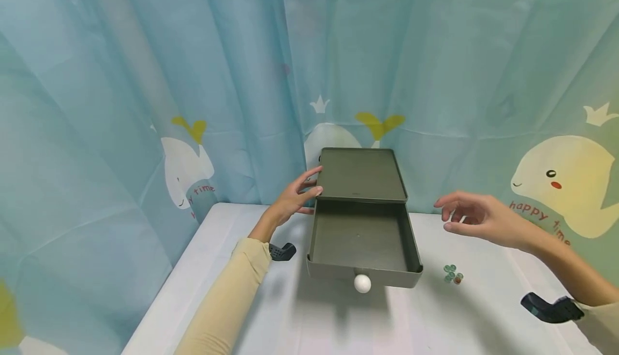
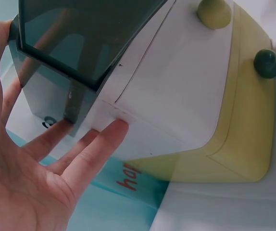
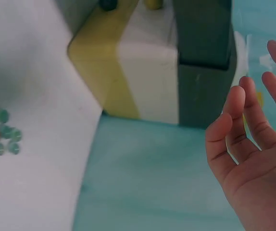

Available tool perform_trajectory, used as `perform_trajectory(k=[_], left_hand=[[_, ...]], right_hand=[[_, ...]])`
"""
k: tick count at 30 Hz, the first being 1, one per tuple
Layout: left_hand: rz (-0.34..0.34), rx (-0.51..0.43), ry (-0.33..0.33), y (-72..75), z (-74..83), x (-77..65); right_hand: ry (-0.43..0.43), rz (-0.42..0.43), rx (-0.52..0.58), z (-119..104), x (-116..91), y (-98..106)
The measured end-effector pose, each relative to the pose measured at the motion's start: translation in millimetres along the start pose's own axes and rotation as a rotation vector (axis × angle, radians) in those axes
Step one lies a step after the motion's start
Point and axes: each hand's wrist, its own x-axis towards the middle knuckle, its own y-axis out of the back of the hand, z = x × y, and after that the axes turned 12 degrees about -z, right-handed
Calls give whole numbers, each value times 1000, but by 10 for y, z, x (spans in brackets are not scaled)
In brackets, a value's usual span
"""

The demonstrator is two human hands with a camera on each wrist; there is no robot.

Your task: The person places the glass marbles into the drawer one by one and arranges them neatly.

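A small drawer cabinet (image 1: 360,173) stands with its dark green top drawer (image 1: 333,270) pulled out, a round white knob (image 1: 362,283) on its front. The left wrist view shows white (image 2: 176,86) and yellow (image 2: 253,120) tiers below the green one. My left hand (image 1: 292,198) rests against the cabinet's left side, thumb by the top edge and fingers spread along the green and white tiers. To the right of the cabinet, my right hand (image 1: 476,219) hovers with fingers loosely bent, holding nothing. Beneath it, several glass marbles (image 1: 450,272) lie clustered on the table, green ones and a reddish-brown one.
The white table (image 1: 193,290) ends behind the cabinet at a blue-green curtain (image 1: 251,129) printed with whales. Lower drawers carry a yellow knob (image 2: 214,13) and a dark green knob (image 2: 267,63). The pulled-out drawer overhangs the table in front.
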Motion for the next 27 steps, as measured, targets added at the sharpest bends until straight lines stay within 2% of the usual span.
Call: perform_trajectory(k=[10, 16, 27], left_hand=[[-11, 3, -12, -8, -7, 28], [-7, 0, -5, -9, -6, 20], [0, -1, 2, 4, -17, 6]], right_hand=[[-179, 82, 29, 340, -370, -202], [-207, 119, 22, 557, -533, -344], [-237, 141, 148, 944, -822, -584]])
